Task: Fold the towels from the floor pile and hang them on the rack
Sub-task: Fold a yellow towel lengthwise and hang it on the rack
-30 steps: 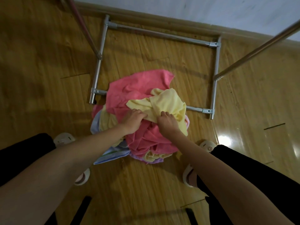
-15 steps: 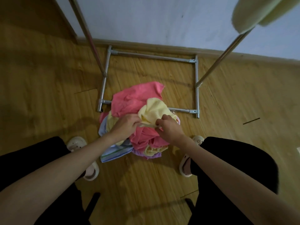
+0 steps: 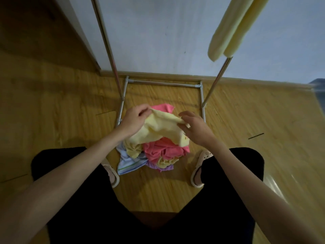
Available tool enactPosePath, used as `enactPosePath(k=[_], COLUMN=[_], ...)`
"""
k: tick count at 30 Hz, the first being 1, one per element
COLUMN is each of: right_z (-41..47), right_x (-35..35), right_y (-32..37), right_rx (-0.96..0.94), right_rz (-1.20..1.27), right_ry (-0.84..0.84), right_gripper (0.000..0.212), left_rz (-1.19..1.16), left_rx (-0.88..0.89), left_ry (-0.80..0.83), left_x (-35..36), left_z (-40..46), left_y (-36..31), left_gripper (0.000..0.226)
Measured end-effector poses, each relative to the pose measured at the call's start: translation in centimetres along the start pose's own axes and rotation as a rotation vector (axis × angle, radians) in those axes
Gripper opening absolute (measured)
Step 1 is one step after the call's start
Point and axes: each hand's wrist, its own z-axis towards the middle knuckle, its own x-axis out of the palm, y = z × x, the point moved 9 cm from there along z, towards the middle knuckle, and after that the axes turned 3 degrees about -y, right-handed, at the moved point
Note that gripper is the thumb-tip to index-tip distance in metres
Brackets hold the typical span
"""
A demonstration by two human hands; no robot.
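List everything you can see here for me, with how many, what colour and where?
yellow towel: one, pale yellow, lifted above the pile between both hands
floor pile: one heap, pink, yellow, blue-striped and purple towels, on the floor between the feet
hung towel: one, pale yellow, folded, upper right at the rack's right pole
rack: one, silver metal, base against the wall
floor: wooden, brown
slippers: two, cream, on the feet
left hand: grips the yellow towel
right hand: pinches the yellow towel's other end
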Motion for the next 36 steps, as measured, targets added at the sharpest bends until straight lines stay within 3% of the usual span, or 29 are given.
enactPosePath(k=[4,7,10,11,14,17,22,29,36], right_z=[-1.0,-0.7,0.0,0.2,0.5,0.6,0.3,-0.8,-0.7], right_x=[-4.7,-7.3,-9.1,-9.6,-10.5,-11.4,-12.6,-13.4,-15.0], right_y=[2.5,4.8,7.4,8.1,9.9,11.0,11.3,12.7,13.3], right_rx=[0.083,0.052,-0.013,-0.035,-0.104,-0.164,-0.134,-0.174,-0.177], right_rz=[0.249,0.291,0.257,0.234,0.169,0.093,0.092,0.401,0.461], right_ry=[-0.205,-0.191,-0.141,-0.127,-0.106,-0.099,-0.087,-0.213,-0.323], right_gripper=[0.013,0.021,0.033,0.036,0.029,0.013,0.021,0.024,0.019], left_rz=[-0.108,-0.193,-0.192,-0.151,0.006,0.119,0.219,0.063,-0.134], left_rx=[-0.037,-0.037,0.013,0.043,0.087,0.096,0.018,0.019,0.022], left_ry=[0.151,0.228,0.259,0.270,0.294,0.307,0.158,-0.093,-0.310], left_x=[-0.8,-1.7,-2.8,-3.1,-3.9,-4.8,-8.1,-11.9,-15.0], left_z=[-1.2,-2.4,-3.2,-3.3,-3.4,-3.4,-1.7,-0.8,-0.7], left_y=[-2.8,-4.9,-6.9,-7.6,-9.2,-9.8,-10.6,-13.3,-15.6], left_gripper=[0.037,0.037,0.065,0.064,0.032,0.048,0.029,0.039,0.034])
